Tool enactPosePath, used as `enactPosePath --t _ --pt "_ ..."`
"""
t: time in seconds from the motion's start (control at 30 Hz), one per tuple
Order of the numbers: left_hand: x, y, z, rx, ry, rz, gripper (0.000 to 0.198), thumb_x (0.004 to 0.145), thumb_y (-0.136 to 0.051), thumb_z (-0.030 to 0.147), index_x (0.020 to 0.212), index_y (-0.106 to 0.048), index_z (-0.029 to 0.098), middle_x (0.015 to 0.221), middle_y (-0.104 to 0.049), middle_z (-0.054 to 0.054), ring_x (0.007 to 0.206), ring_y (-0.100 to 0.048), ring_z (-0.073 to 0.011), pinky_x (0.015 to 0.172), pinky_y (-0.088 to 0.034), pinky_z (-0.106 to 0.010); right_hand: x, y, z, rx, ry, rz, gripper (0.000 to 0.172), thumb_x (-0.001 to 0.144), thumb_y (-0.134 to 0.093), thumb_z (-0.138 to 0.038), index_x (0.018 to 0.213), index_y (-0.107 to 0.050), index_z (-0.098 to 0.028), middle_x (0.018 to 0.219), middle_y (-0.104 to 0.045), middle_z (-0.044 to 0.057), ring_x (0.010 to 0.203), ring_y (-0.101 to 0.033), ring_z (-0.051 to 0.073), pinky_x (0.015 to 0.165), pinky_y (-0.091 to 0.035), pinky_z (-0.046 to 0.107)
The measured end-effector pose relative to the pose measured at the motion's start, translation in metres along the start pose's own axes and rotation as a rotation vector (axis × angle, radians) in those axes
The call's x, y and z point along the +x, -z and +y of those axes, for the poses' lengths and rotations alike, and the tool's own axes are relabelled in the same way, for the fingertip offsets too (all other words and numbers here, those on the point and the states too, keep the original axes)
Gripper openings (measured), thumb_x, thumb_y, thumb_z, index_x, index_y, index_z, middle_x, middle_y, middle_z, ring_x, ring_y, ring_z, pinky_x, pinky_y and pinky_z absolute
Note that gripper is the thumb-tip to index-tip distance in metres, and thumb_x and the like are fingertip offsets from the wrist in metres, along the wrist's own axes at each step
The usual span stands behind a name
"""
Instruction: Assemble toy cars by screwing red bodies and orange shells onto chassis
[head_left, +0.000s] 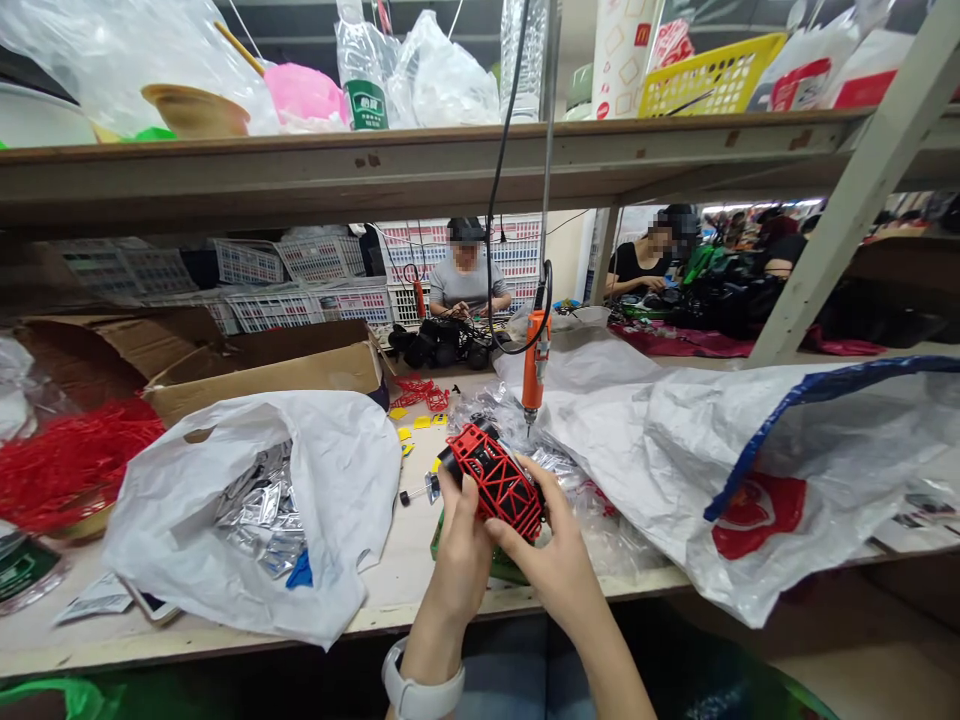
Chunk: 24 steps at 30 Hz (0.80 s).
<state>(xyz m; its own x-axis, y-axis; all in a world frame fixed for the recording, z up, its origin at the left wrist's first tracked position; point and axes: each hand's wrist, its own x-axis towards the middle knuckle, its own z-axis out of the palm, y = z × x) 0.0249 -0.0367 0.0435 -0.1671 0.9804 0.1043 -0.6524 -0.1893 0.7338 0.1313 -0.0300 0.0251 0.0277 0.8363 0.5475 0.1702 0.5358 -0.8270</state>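
Observation:
A toy car (499,478) with a red lattice frame and black wheels is held up between my two hands, over the front of the workbench. My left hand (459,540) grips its left side, the thumb pressed on the frame. On the right side, my right hand (551,540) holds it with thumb and fingers. Just behind the car hangs an orange electric screwdriver (535,365), its bit pointing down, apart from the toy. Something green (504,568) on the bench is partly hidden beneath my hands.
A white bag (352,480) of silvery packets lies left, near red plastic parts (82,465) and a cardboard box (277,375). A large white sack (675,440) covers the right side. Yellow pieces (424,422) lie behind the car. A shelf (450,165) spans overhead; co-workers (469,280) sit opposite.

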Motion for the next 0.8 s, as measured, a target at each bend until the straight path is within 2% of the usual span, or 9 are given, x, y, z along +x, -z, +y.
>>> enactPosePath --t 0.13,0.27,0.33,0.4,0.5,0.57,0.67,0.73,0.8 --pt "0.0 -0.003 -0.003 0.056 -0.015 -0.03 0.072 0.076 -0.085 0.051 0.131 -0.044 0.031 0.125 -0.073 -0.006 0.121 -0.069 -0.0276 0.106 -0.052 -0.042 -0.002 -0.007 0.003 0.017 0.025 0.113 0.054 0.081 -0.08 -0.036 0.132 -0.064 -0.025 0.121 -0.068 0.009 0.114 -0.068 0.027 0.093 -0.061 0.04" --pt "0.002 -0.011 -0.003 0.259 -0.083 0.059 0.065 0.079 -0.083 0.046 0.125 -0.042 0.028 0.118 -0.072 -0.005 0.112 -0.072 -0.0242 0.1 -0.054 -0.038 -0.005 -0.004 0.005 -0.143 0.169 0.208 0.051 0.085 -0.076 -0.027 0.134 -0.062 -0.027 0.109 -0.062 0.007 0.1 -0.067 0.024 0.081 -0.062 0.036" --pt "0.003 -0.015 -0.002 0.332 -0.089 0.083 0.064 0.078 -0.082 0.046 0.125 -0.043 0.027 0.122 -0.071 -0.008 0.111 -0.072 -0.0242 0.097 -0.055 -0.036 -0.005 -0.002 0.008 -0.277 0.281 0.255 0.056 0.088 -0.074 -0.025 0.142 -0.058 -0.03 0.108 -0.058 0.007 0.097 -0.064 0.022 0.082 -0.061 0.036" --pt "0.004 -0.017 -0.001 0.328 -0.06 0.054 0.068 0.076 -0.084 0.048 0.128 -0.044 0.026 0.128 -0.069 -0.011 0.112 -0.072 -0.026 0.093 -0.056 -0.035 -0.005 -0.003 0.012 -0.384 0.38 0.305 0.063 0.091 -0.074 -0.024 0.149 -0.052 -0.033 0.109 -0.055 0.007 0.099 -0.062 0.023 0.086 -0.06 0.038" --pt "0.005 -0.017 -0.003 0.26 -0.03 0.003 0.082 0.07 -0.088 0.05 0.136 -0.044 0.026 0.134 -0.068 -0.014 0.114 -0.072 -0.029 0.094 -0.056 -0.036 -0.005 -0.013 0.018 -0.435 0.405 0.362 0.067 0.095 -0.069 -0.026 0.156 -0.044 -0.038 0.117 -0.05 0.009 0.115 -0.058 0.026 0.095 -0.058 0.042" --pt "0.008 -0.015 -0.003 0.272 -0.054 0.062 0.09 0.07 -0.089 0.052 0.142 -0.041 0.025 0.131 -0.07 -0.013 0.116 -0.071 -0.0292 0.1 -0.053 -0.037 -0.007 -0.022 0.02 -0.427 0.376 0.318 0.066 0.098 -0.064 -0.023 0.157 -0.041 -0.04 0.125 -0.049 0.011 0.122 -0.057 0.028 0.098 -0.057 0.043" --pt "0.016 -0.008 0.0 0.365 -0.089 0.175 0.093 0.077 -0.083 0.055 0.148 -0.032 0.024 0.127 -0.071 -0.013 0.117 -0.07 -0.0283 0.104 -0.051 -0.038 -0.01 -0.028 0.017 -0.39 0.294 0.125 0.068 0.098 -0.059 -0.018 0.159 -0.038 -0.039 0.132 -0.049 0.012 0.128 -0.056 0.028 0.099 -0.058 0.042" --pt "0.02 0.0 0.006 0.391 -0.128 0.195 0.089 0.08 -0.081 0.055 0.149 -0.033 0.024 0.132 -0.069 -0.013 0.121 -0.068 -0.0279 0.106 -0.05 -0.038 -0.01 -0.021 0.012 -0.339 0.218 -0.032 0.066 0.097 -0.059 -0.019 0.158 -0.041 -0.037 0.137 -0.049 0.012 0.133 -0.055 0.029 0.102 -0.058 0.041" --pt "0.021 0.012 0.012 0.403 -0.152 0.174 0.084 0.08 -0.082 0.051 0.148 -0.039 0.026 0.139 -0.065 -0.012 0.128 -0.064 -0.0278 0.109 -0.049 -0.036 -0.003 -0.006 0.009 -0.243 0.161 -0.21 0.058 0.095 -0.063 -0.022 0.15 -0.053 -0.036 0.138 -0.051 0.012 0.129 -0.059 0.028 0.102 -0.059 0.04"
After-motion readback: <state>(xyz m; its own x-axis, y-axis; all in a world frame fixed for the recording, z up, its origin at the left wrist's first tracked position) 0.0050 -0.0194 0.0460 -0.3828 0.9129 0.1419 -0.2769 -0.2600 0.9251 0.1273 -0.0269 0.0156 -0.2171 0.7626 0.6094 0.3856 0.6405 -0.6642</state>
